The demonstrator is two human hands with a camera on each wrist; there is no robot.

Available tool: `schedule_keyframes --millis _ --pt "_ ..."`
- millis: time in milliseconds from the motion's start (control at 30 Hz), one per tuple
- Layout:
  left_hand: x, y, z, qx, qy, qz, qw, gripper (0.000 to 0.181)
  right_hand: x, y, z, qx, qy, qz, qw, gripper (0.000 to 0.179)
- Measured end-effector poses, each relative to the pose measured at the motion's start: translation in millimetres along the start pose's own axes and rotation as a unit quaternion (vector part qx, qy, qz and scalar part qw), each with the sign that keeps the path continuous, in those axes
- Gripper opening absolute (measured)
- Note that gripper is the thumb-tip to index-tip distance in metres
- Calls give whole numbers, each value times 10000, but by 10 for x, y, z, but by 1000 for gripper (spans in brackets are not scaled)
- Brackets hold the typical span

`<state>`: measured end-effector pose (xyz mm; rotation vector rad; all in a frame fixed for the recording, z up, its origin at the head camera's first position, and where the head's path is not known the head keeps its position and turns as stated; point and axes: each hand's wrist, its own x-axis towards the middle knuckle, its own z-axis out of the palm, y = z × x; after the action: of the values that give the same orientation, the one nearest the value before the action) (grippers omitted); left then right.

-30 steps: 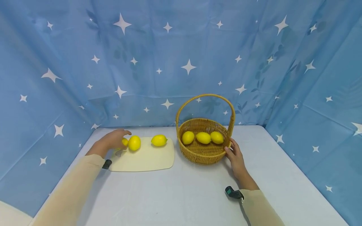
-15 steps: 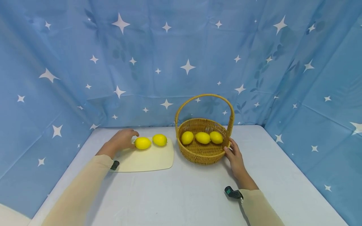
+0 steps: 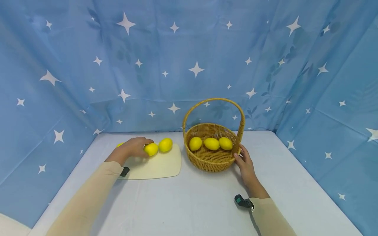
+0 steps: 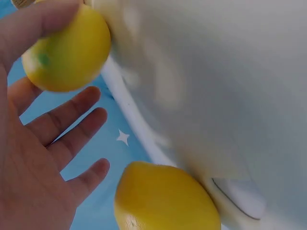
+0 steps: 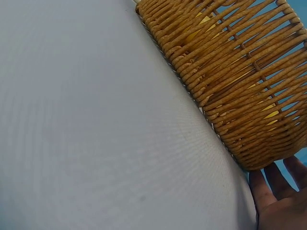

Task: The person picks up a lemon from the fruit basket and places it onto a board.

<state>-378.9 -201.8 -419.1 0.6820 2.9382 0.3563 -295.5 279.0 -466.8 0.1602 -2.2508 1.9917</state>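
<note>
My left hand [image 3: 134,148] is over the cream cutting board [image 3: 165,167], pinching a lemon [image 4: 79,57] between thumb and forefinger. Its other fingers are spread apart in the left wrist view. Right beside the held one lies a second lemon [image 3: 166,145]. Another lemon [image 4: 165,199] lies below the little finger, mostly hidden behind the hand in the head view. My right hand [image 3: 246,165] touches the right side of the wicker basket [image 3: 211,166] with fairly straight fingers [image 5: 278,184], thumb near the rim. Inside the basket a lemon [image 3: 195,144], a middle lemon [image 3: 211,144] and a right-hand lemon [image 3: 225,143] form a row.
The tall arched basket handle [image 3: 217,99] rises over the basket. A white-covered table [image 3: 189,206] stretches in front of board and basket. Blue curtains [image 3: 165,49] with white stars enclose the back and both sides.
The left hand has moved right across the board and now pinches a lemon, which has shifted right towards its neighbour. The leftmost lemon now shows behind the hand. My right hand and the basket stay put.
</note>
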Motion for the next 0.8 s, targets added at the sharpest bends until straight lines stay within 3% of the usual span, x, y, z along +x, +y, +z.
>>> schedule_keyframes --millis 200,800 --pt "15 -55 -12 72 113 22 9999 53 9 22 -10 -21 26 -62 10000 69" --pt "49 -39 -34 66 17 0 10000 52 1 40 -6 -59 -20 -62 10000 69"
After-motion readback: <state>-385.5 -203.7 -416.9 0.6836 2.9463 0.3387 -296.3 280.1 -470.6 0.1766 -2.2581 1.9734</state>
